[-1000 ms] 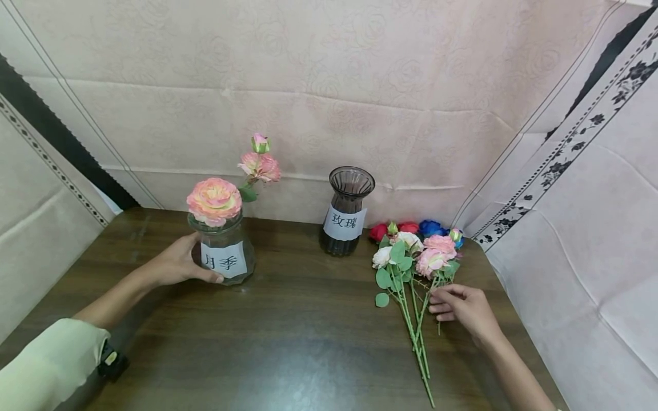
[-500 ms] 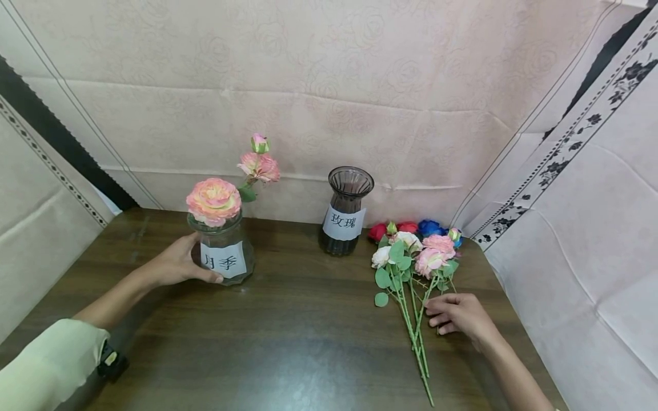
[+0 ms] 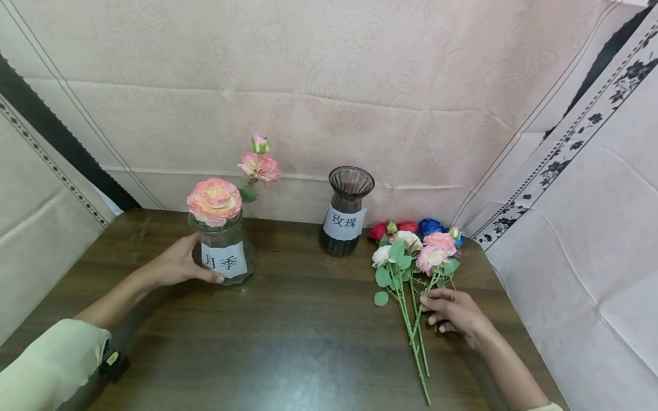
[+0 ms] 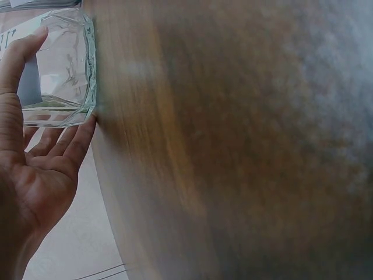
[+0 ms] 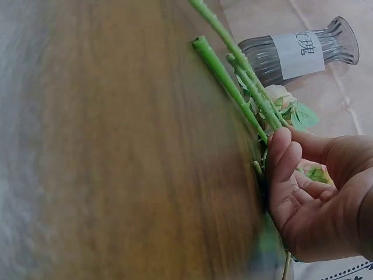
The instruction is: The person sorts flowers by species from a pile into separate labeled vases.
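Note:
My left hand [image 3: 177, 265] grips a clear glass vase [image 3: 224, 251] with a white paper label, its thumb across the front and its fingers behind. A large pink-yellow flower [image 3: 214, 201] fills the mouth, and a smaller pink spray [image 3: 260, 167] leans out to the right. On the right, my right hand [image 3: 457, 314] pinches the green stem [image 5: 256, 81] of a pink artificial flower [image 3: 433, 258] between thumb and fingertips. Several other stems cross beside it, with white blooms [image 3: 381, 256] and round green leaves [image 3: 382, 277] to the left.
A dark fluted glass vase [image 3: 346, 217] with a white label stands near the back of the wooden table [image 3: 288, 319]. Red flowers [image 3: 377, 232] and a blue flower [image 3: 432, 227] lie behind the pink and white ones. A pale patterned cloth [image 3: 329, 114] hangs behind the table.
My right hand has moved slightly toward me and left along the stems, its fingertips now pinching a stem. The pink flower has shifted slightly. The left hand and its vase stay put.

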The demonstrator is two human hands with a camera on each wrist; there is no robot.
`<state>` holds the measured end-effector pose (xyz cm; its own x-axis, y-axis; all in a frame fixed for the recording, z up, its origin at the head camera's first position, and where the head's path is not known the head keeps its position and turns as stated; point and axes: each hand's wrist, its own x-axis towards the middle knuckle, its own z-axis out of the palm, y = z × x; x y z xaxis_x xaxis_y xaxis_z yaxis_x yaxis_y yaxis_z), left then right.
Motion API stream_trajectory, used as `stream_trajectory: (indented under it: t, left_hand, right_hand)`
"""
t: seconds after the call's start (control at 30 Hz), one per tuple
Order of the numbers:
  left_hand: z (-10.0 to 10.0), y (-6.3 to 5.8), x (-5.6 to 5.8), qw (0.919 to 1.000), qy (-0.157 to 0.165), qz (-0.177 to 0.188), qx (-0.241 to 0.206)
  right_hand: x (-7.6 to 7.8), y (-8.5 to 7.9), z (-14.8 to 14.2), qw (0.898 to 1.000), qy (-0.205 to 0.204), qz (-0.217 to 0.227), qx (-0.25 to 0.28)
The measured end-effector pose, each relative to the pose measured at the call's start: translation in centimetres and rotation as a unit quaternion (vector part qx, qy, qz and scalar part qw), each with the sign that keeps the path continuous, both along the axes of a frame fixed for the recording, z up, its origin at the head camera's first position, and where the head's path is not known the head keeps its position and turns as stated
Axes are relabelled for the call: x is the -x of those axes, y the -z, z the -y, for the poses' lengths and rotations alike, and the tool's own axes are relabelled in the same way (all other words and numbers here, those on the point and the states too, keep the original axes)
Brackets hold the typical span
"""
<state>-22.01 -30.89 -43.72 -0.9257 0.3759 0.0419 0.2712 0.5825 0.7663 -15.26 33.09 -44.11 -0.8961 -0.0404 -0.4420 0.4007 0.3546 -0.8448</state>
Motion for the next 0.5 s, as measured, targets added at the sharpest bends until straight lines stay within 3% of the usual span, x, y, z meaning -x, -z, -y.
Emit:
stream_trajectory:
  t: [0.23, 0.37, 0.5]
  left_hand:
    - [0.05, 0.05, -0.03, 1.0000, 0.001, -0.001, -0.004]
    - [0.04, 0.02, -0.03, 1.0000, 0.003, 0.000, -0.008]
    - [0.03, 0.03, -0.03, 1.0000, 0.003, 0.000, -0.006]
  right_hand:
    - [0.24, -0.12, -0.18, 0.999, 0.015, 0.015, 0.041]
    - [0.28, -0.05, -0.10, 0.998, 0.022, 0.002, 0.067]
    - [0.28, 0.18, 0.13, 0.991, 0.034, -0.022, 0.127]
